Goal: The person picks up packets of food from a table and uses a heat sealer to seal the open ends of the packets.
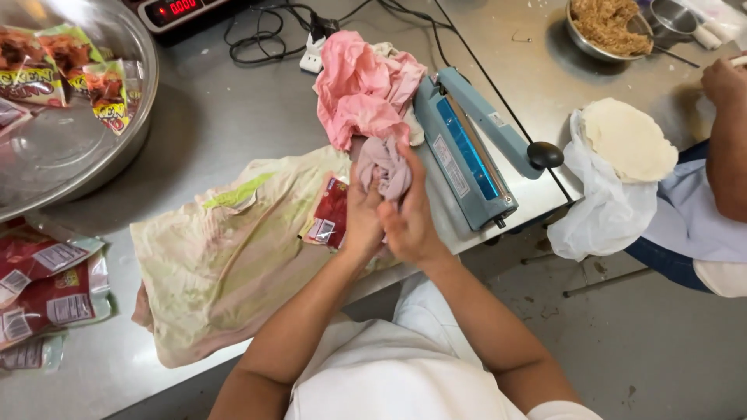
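Left hand: your left hand (362, 218) is curled, fingers pressed into the mauve rag (384, 165), gripping it from the left.
Right hand: your right hand (408, 222) is half closed around the same rag from the right, thumb side against the left hand.
Rag: bunched between both hands, above the table's near edge, just below the pink cloth (364, 89).
Pouch: a red pouch (330, 214) lies flat under your left hand, on the stained cloth (226, 257); whether the hand touches it, you cannot tell.
Sealer: the blue sealer (467, 148) sits just right of your hands, its lever raised, black knob near the table edge.
Edges: the steel table (210, 117) ends right beneath your wrists; the stained cloth hangs over that edge.
Room: bare steel lies between the stained cloth and the big bowl (78, 148) at far left; more pouches (47, 284) lie at the left edge.
Other person: an arm (727, 132) works at far right, beside flat dough rounds (629, 138) and a bowl of filling (607, 27).
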